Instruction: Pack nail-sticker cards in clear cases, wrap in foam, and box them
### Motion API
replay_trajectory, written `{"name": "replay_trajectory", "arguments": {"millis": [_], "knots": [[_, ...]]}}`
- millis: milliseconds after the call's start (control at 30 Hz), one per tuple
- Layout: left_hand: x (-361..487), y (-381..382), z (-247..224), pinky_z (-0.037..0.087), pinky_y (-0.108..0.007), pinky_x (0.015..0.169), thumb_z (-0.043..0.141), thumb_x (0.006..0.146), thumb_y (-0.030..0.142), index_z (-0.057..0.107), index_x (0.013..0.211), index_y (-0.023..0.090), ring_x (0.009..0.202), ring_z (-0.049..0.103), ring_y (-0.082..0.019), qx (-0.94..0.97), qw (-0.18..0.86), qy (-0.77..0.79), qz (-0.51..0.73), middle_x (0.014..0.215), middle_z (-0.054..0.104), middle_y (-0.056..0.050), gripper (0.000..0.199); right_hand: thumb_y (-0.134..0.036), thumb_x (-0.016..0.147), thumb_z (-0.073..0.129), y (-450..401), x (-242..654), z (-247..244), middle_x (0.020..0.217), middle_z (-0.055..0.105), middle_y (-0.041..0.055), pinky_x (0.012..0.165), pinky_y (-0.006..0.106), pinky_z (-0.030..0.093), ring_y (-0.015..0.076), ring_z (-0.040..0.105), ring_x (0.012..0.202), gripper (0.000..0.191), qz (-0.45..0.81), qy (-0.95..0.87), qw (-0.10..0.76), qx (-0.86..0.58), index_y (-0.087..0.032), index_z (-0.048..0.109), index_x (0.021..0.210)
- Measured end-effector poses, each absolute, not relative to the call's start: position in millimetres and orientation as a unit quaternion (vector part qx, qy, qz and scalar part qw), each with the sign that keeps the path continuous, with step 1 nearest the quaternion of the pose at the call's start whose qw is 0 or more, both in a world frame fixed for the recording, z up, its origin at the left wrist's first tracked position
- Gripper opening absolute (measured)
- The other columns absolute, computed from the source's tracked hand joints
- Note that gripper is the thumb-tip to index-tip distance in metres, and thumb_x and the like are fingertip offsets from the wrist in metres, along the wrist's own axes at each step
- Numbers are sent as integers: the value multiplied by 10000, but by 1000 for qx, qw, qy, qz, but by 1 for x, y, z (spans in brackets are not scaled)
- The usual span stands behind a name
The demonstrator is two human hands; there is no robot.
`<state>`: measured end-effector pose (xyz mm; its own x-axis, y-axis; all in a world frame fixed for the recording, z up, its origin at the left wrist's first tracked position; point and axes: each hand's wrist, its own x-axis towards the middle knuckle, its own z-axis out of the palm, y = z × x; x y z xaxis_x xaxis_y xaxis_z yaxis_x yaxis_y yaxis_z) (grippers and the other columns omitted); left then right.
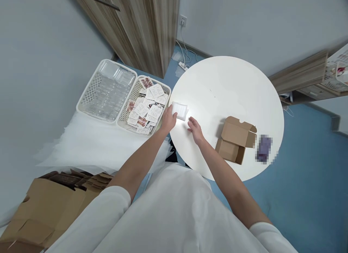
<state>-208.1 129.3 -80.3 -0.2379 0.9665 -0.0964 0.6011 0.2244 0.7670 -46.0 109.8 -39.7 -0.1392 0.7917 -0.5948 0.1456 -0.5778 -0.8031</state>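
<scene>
My left hand (169, 119) grips the left end of a small white packet (179, 111), which looks wrapped in foam sheet; what is inside cannot be made out. The packet is at the left side of the round white table (231, 86). Just right of it, my right hand (195, 129) is apart from the packet, fingers spread and holding nothing. Farther right on the table stands a small brown cardboard box (235, 135) with its lid up.
Left of the table are a white basket of printed cards (146, 109) and another of clear plastic cases (108, 86). White foam sheets (92, 140) and flattened cardboard boxes (51, 205) lie nearer me. A blurred purple object (263, 147) lies beside the open box.
</scene>
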Motion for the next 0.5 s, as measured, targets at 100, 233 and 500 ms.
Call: {"name": "replay_trajectory", "arguments": {"millis": [100,233,500], "knots": [[-208,134,-81,347,-409,964,483,792,214,408,1236,130,1127,436,-268,560,302,718,282,1167,490,-141,457,-490,751,510,112,-51,-45,1422,273,6,903,319,400,184,399,1192,634,651,-379,268,-601,-328,285,1321],[-203,128,-82,359,-385,957,493,777,193,427,1234,136,1102,452,-252,588,311,694,276,1143,504,-127,465,-455,736,541,107,-53,-47,1422,272,21,882,319,414,175,467,1115,670,658,-384,271,-589,-318,260,1329],[-174,85,-81,471,-329,806,517,741,166,461,1220,163,920,556,-188,505,442,682,292,1132,537,-104,482,-411,628,639,74,-33,-49,1230,501,57,774,318,459,149,554,835,567,565,-365,283,-684,-236,472,1142]]}}
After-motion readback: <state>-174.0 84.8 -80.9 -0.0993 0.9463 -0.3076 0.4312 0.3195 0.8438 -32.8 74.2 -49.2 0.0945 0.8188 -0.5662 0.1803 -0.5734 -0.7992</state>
